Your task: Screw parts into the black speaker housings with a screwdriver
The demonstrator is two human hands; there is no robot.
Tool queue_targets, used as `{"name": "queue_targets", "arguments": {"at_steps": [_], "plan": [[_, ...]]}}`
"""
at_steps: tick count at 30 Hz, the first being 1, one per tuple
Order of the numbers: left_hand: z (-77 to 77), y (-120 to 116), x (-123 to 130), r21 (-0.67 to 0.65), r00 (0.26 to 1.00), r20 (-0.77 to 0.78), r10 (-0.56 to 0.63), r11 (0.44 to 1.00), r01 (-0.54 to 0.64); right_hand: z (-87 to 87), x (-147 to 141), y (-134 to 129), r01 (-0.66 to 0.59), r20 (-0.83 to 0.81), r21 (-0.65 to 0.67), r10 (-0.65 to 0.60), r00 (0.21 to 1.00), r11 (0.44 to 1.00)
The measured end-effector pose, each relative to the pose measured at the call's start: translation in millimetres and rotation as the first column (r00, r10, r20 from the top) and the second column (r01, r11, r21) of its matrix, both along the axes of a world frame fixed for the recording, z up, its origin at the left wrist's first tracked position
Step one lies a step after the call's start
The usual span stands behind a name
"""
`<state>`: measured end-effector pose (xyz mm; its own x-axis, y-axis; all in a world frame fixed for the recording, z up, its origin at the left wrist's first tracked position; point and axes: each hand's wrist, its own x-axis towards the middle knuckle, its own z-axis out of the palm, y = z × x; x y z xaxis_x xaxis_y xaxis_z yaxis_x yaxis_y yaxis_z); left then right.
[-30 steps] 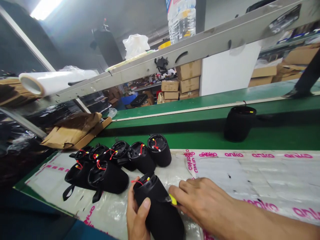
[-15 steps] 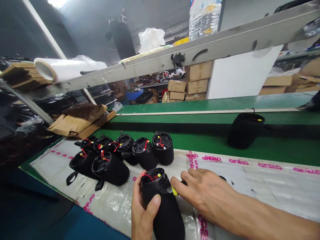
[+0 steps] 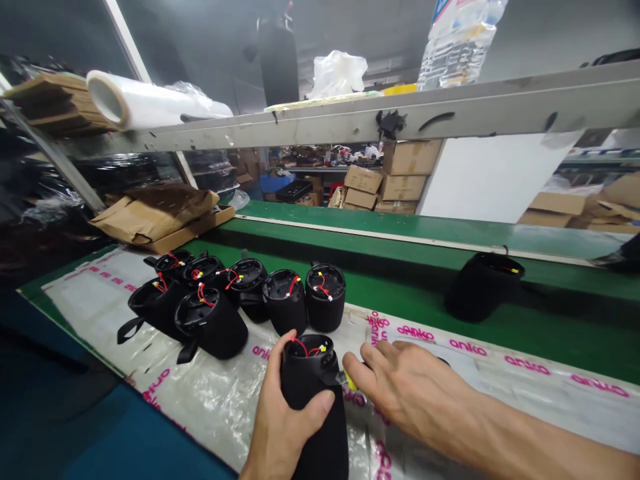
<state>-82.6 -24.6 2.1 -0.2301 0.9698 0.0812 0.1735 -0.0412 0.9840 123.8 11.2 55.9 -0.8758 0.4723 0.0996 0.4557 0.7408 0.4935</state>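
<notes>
My left hand [image 3: 293, 413] is wrapped around a black fabric-covered speaker housing [image 3: 320, 427], thumb across its front and fingers behind its rim. The housing leans with its open end up and away from me; red wires with a yellow connector [image 3: 323, 349] show inside. My right hand [image 3: 400, 377] is closed on a black-and-yellow hand tool [image 3: 349, 381], mostly hidden by the fingers. Its tip is at a dark flap on the right side of the housing, just below the rim; I cannot tell if it cuts or only touches.
Several similar housings [image 3: 326, 300] with red wires stand to the left on the plastic-covered bench [image 3: 220, 407]. Another black housing [image 3: 483, 287] is on the green surface at right. A brown paper-filled carton [image 3: 160, 217] lies back left. A metal shelf rail [image 3: 320, 127] crosses above.
The camera view has tilted and shifted. The held housing now looks a little more upright, and my left thumb has moved slightly right across it. My right hand stays beside its rim with the tool.
</notes>
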Motion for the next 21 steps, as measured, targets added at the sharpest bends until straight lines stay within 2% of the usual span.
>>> {"name": "queue_targets", "arguments": {"at_steps": [5, 9, 13, 16, 21], "plan": [[1.4, 1.5, -1.7, 0.005, 0.998, 0.032, -0.061, 0.998, 0.061, -0.2, 0.9, 2.5, -0.041, 0.046, -0.025, 0.042, 0.998, 0.999], [1.7, 1.1, -4.3, -0.004, 0.989, 0.083, -0.121, 0.993, 0.122, -1.3, -3.6, 5.5, -0.066, -0.041, -0.098, 0.062, 0.997, 0.993], [0.6, 3.6, -10.3, 0.002, 0.966, 0.151, -0.209, 0.977, 0.211, -5.1, -7.9, 11.6, -0.055, -0.130, -0.236, 0.024, 0.991, 0.970], [0.2, 5.6, -14.1, -0.004, 0.943, 0.191, -0.272, 0.961, 0.278, -8.4, -8.3, 15.7, -0.064, -0.231, -0.370, -0.025, 0.973, 0.927], [1.5, 3.5, -14.8, 0.019, 0.928, 0.262, -0.265, 0.963, 0.270, -14.1, -5.7, 14.3, -0.185, -0.449, -0.551, -0.102, 0.888, 0.813]]}}
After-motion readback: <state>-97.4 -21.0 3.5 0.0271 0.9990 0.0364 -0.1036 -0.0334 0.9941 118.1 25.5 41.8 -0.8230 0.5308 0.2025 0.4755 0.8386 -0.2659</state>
